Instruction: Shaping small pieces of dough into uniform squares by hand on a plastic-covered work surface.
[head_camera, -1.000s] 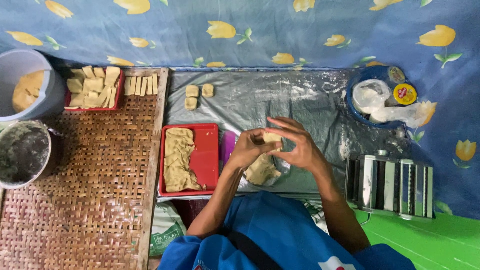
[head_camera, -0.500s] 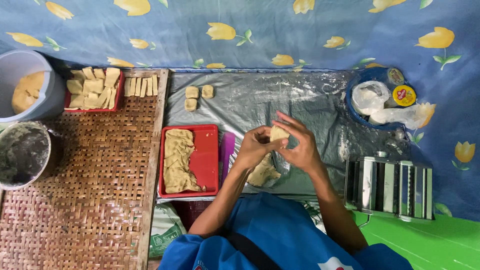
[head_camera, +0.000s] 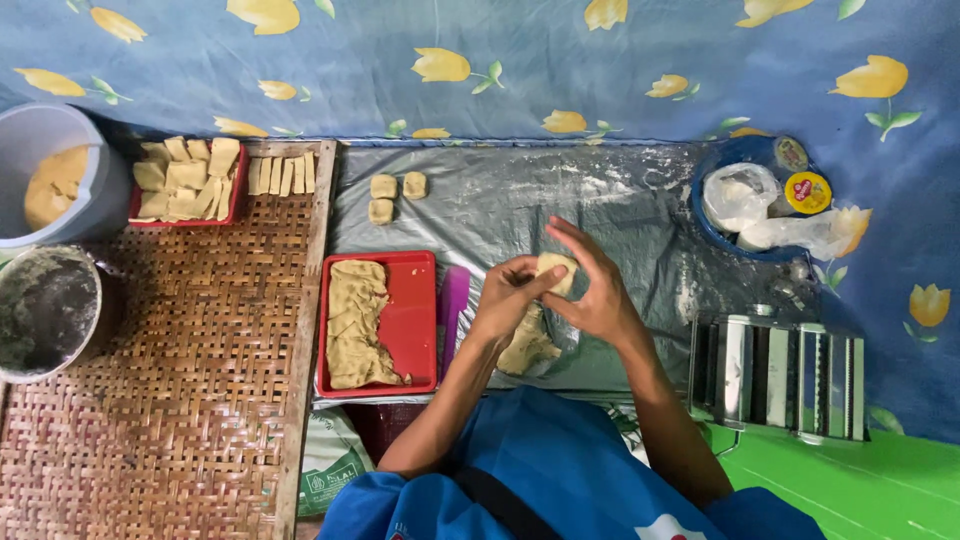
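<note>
Both hands meet over the grey plastic sheet (head_camera: 620, 200). My left hand (head_camera: 508, 292) and my right hand (head_camera: 590, 290) press a small pale lump of dough (head_camera: 556, 270) between their fingers. Under them on the sheet lies a larger flat piece of dough (head_camera: 528, 345). Three small dough squares (head_camera: 395, 193) sit at the sheet's far left. A red tray (head_camera: 412, 320) with flattened dough sheets stands left of my left forearm, and a purple scraper (head_camera: 452, 300) lies beside it.
A metal roller machine (head_camera: 775, 375) stands at the right. A blue bowl (head_camera: 712, 232) with plastic bags and a small tin is at the far right. On the woven mat (head_camera: 180, 400) are a second red tray (head_camera: 185, 180) of cut pieces, a dough bucket (head_camera: 55, 180) and a floured pot (head_camera: 45, 312).
The hands have lifted the small lump off the larger dough piece and moved it slightly away from me, turning it between the fingers.
</note>
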